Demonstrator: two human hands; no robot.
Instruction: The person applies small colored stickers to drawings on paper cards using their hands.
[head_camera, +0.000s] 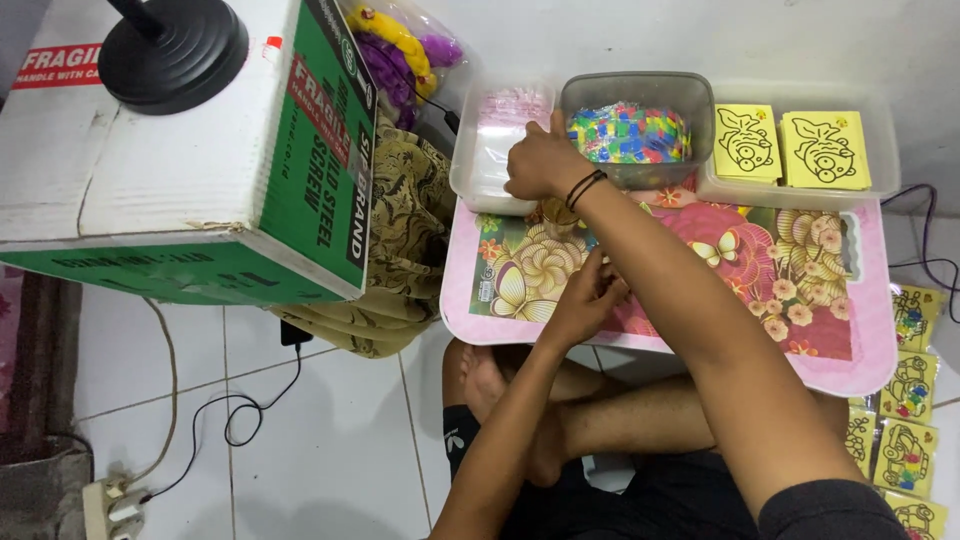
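Note:
My right hand (540, 160) reaches across the small pink flowered table (860, 350) to the near rim of a clear tray (470, 175) of plastic packets, beside a grey tub (690, 95) of small colourful pieces. Its fingers are bent down, and I see only the back of the hand, so whether it holds anything is hidden. My left hand (585, 300) rests on the table top near the front edge with its fingers curled. My right forearm partly covers it, so what is under the fingers cannot be told.
A clear tray (885, 150) with two yellow picture cards stands back right. A large cardboard box (200, 170) with a black round base on it sits left, patterned cloth beside it. Packets of picture cards (905, 420) lie on the floor right. Cables and a power strip (110, 500) lie lower left.

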